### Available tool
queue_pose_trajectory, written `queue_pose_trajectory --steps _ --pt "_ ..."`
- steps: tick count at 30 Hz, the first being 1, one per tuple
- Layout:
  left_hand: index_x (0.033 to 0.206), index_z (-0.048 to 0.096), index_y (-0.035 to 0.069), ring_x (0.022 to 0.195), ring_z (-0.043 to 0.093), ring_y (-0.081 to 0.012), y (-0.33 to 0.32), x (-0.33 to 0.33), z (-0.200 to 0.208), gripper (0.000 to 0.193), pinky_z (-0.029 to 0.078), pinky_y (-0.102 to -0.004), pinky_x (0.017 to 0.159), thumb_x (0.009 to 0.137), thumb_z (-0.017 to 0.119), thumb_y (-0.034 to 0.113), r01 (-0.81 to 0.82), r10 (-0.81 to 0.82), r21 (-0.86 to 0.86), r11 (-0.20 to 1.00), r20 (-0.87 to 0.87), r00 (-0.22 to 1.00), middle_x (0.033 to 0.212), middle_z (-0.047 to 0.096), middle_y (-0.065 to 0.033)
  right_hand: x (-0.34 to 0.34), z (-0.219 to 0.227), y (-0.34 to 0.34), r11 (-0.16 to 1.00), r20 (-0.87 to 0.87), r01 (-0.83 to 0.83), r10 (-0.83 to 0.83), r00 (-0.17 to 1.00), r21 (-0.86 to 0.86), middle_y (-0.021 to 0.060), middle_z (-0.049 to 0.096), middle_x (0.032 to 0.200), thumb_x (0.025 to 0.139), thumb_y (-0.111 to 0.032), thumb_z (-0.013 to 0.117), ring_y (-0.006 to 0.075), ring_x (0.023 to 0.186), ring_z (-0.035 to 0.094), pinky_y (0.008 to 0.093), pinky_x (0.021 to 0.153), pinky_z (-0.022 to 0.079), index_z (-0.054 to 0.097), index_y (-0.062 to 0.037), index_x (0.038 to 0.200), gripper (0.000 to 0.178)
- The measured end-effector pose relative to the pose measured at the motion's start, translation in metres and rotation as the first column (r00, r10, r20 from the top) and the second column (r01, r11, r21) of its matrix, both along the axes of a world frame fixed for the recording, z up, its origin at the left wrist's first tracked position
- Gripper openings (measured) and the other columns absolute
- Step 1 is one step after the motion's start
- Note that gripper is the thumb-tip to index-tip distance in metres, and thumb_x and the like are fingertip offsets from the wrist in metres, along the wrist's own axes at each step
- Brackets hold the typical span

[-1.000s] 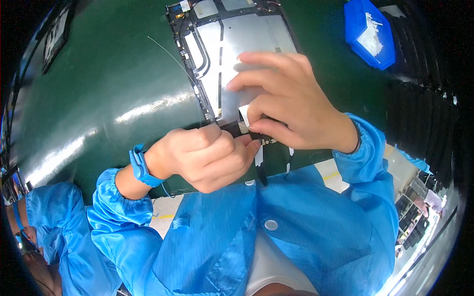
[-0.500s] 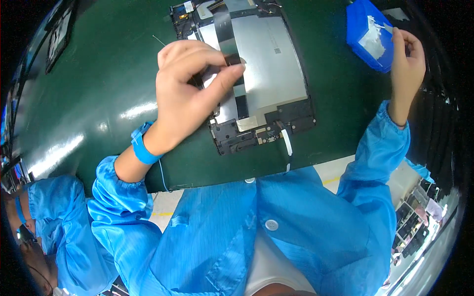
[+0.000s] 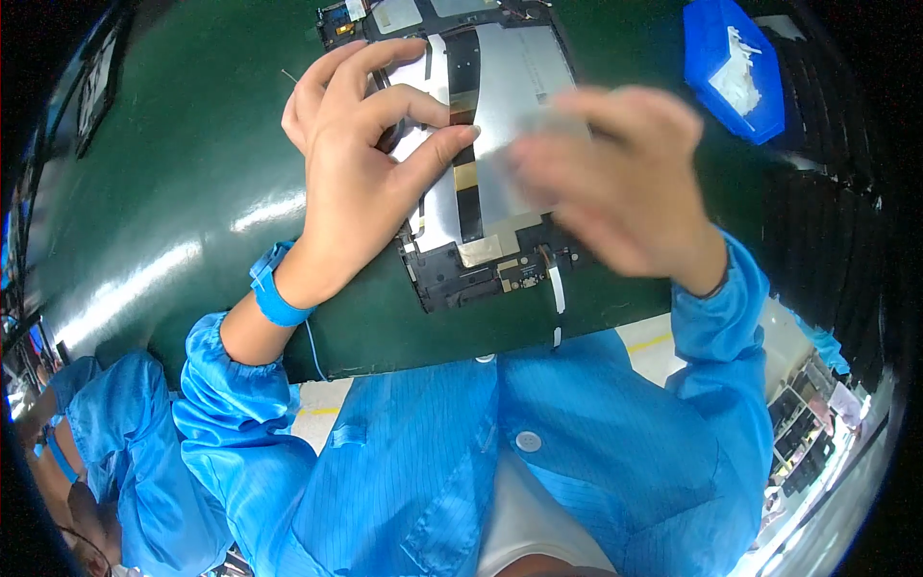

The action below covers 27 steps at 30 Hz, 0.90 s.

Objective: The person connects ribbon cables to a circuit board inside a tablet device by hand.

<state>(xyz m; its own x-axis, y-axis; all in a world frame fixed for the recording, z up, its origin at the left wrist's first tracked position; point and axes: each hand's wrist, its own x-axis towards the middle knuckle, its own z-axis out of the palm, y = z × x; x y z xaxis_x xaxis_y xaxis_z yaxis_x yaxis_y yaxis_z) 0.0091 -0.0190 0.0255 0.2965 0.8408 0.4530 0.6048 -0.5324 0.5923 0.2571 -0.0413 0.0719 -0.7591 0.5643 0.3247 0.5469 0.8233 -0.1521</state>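
An opened tablet [image 3: 524,72] with a silver back plate and dark circuit parts lies on the green table in front of me. Down its middle runs a black ribbon cable [image 3: 463,67] with gold-coloured patches. My left hand [image 3: 351,159], a blue band round its wrist, reaches over the tablet's left side. Its thumb and forefinger pinch the cable near mid-length, while the other fingers are loosely bent. Over the tablet's right part is my right hand [image 3: 625,183], smeared by motion. Something pale may be at its fingertips, but I cannot make it out.
A blue tray [image 3: 700,58] with white scraps inside stands at the far right, beside a black ridged surface [image 3: 827,202]. A white-and-black strip [image 3: 558,288] extends from the tablet's near edge. At the left are a dark framed panel [image 3: 101,87] and another person's blue sleeve [image 3: 135,423].
My right hand has left the blue tray, where it pinched a small whitish piece, and swept left over the tablet. My left hand stays at the cable; the tablet has shifted slightly.
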Motion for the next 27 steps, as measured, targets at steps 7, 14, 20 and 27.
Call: queue_pose_trajectory --steps 7,14,20,27 --pt "0.079 0.071 0.016 0.126 0.038 -0.0319 0.0 0.003 -0.001 0.017 0.022 -0.0434 0.102 0.068 0.082 0.021 0.003 -0.003 -0.013 1.0 -0.031 0.999 0.123 0.059 -0.0056 -0.016 -0.011 -0.014 0.92 -0.057 -0.252 0.246 0.968 -0.299 0.0015 0.061 0.128 0.086 -0.041 0.058 0.0262 0.128 0.047 0.0471 0.102 0.025 0.061 -0.0138 0.121 0.045" --pt "0.13 0.037 0.001 0.134 0.028 -0.0401 -0.01 0.004 -0.005 0.065 0.021 -0.0457 0.111 0.075 0.07 0.007 0.048 -0.044 -0.029 0.998 0.126 0.991 0.14 0.033 -0.0227 -0.02 -0.013 0.009 0.98 0.067 0.038 -0.026 0.997 -0.197 0.0126 0.058 0.13 0.091 -0.044 0.05 0.0282 0.13 0.044 0.0474 0.105 0.025 0.06 -0.0138 0.126 0.047" --pt "0.129 0.039 0.0 0.13 0.034 -0.0374 -0.013 0.014 0.021 0.058 0.025 -0.0441 0.11 0.078 0.064 0.001 -0.093 0.098 -0.137 0.986 0.029 0.995 0.136 0.038 -0.0211 -0.02 -0.014 0.013 0.984 -0.004 -0.051 0.051 0.999 -0.171 0.0096 0.059 0.131 0.086 -0.021 0.056 0.0319 0.132 0.043 0.0502 0.107 0.024 0.064 -0.0178 0.121 0.036" --pt "0.095 0.066 0.01 0.115 0.05 -0.0276 -0.001 -0.004 -0.001 0.027 0.029 -0.0417 0.101 0.071 0.077 0.015 0.001 -0.04 0.331 0.944 0.111 0.993 0.113 0.063 -0.0077 0.006 -0.006 -0.035 0.901 -0.159 -0.174 0.119 0.98 -0.397 0.0029 0.057 0.133 0.066 -0.001 0.061 0.0309 0.129 0.045 0.0494 0.101 0.029 0.064 -0.0182 0.113 0.05"
